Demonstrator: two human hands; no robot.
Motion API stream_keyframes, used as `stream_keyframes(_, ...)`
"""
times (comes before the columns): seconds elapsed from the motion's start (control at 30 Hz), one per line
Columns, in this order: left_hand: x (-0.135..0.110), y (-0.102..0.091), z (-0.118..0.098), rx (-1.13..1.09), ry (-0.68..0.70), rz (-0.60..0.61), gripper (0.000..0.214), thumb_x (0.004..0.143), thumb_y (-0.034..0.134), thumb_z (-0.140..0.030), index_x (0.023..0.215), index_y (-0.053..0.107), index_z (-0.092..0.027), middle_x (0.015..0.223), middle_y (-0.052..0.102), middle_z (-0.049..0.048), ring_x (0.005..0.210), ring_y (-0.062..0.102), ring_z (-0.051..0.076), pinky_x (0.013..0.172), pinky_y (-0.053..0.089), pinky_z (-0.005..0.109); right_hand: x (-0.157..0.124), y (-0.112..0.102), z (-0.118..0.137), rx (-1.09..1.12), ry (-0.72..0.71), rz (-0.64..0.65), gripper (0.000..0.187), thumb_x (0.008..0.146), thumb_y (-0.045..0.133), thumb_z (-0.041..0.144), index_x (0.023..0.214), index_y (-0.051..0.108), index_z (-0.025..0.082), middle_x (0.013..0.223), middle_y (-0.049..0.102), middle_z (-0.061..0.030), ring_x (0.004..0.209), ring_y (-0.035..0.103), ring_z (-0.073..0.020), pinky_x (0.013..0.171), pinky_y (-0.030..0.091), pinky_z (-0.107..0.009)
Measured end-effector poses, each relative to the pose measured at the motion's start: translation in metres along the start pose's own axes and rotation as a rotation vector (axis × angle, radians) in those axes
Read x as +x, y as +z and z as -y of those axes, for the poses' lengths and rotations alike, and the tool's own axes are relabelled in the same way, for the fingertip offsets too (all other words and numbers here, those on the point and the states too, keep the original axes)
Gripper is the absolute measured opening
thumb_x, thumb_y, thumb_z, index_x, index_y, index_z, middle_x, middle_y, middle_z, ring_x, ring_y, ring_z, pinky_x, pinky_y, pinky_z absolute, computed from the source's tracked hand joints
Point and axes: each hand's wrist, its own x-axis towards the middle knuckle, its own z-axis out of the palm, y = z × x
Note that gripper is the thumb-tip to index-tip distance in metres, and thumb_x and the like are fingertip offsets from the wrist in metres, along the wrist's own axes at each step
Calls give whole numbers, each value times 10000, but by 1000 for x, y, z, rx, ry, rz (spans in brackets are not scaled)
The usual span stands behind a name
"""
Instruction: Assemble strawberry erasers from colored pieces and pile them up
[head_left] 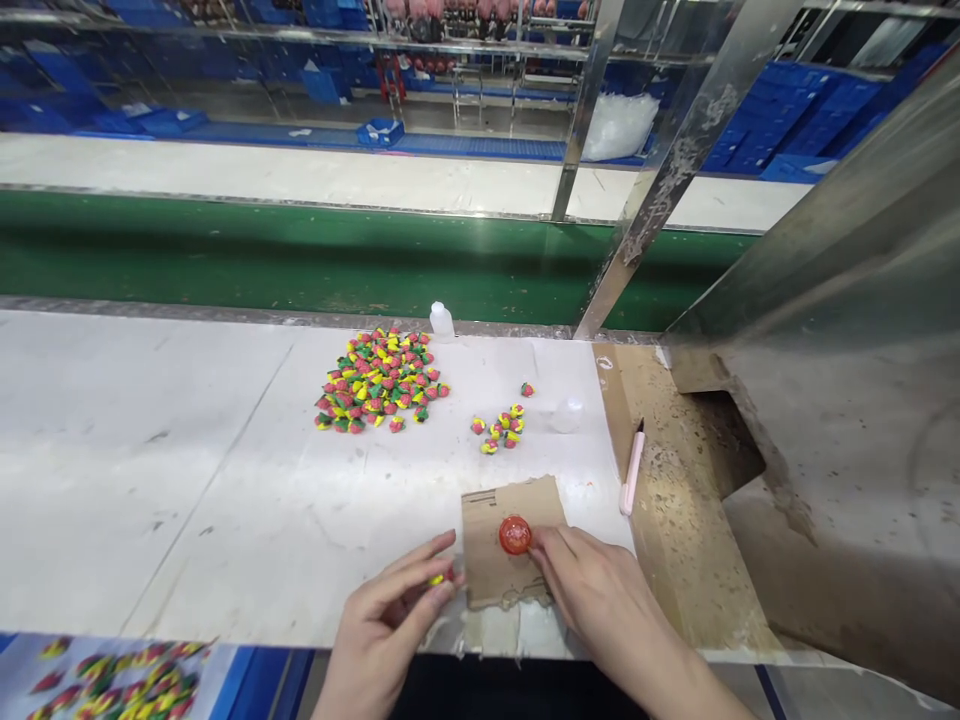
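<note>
Scuffed white table [172, 420] on my feed, round red dish [515, 535] on ragged cardboard [487, 580], right hand [596, 585] at the dish's rim (can't tell if it's pinching), left hand [379, 605] pinching a yellow-and-red piece [441, 578] half hidden by fingers, dark marks [480, 498] on the cardboard too small to read.

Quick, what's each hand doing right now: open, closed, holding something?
Left hand: closed on a small yellow-and-red piece.
Right hand: at the rim of the round red dish; whether it grips cannot be told.
</note>
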Motion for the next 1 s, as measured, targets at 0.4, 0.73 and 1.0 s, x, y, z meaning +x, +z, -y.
stream_keyframes(0.4,-16,22,-15,-428,-241,-171,383,392,1082,-340,624,813,-196,799,844,72,661,769,197,623,641,255,-2,2,-1,18,26,-9,307,1125,304,169,1027,593,206,802,688,-44,658,691,-228,538,412,-333)
stream_keyframes(0.73,-30,34,-38,-543,-68,158,315,545,1054,-236,797,887,-322,806,879,68,653,830,237,612,677,268,-3,-80,31,596,8,-33,250,1120,505,338,894,581,263,644,637,58,491,602,-105,482,429,-212)
stream_keyframes(1.0,-21,39,-54,-152,378,133,332,628,1017,-283,903,881,-410,760,872,25,606,835,251,599,697,248,-8,-69,37,369,-102,-36,316,1145,416,296,885,582,227,665,653,34,521,613,-113,480,395,-268)
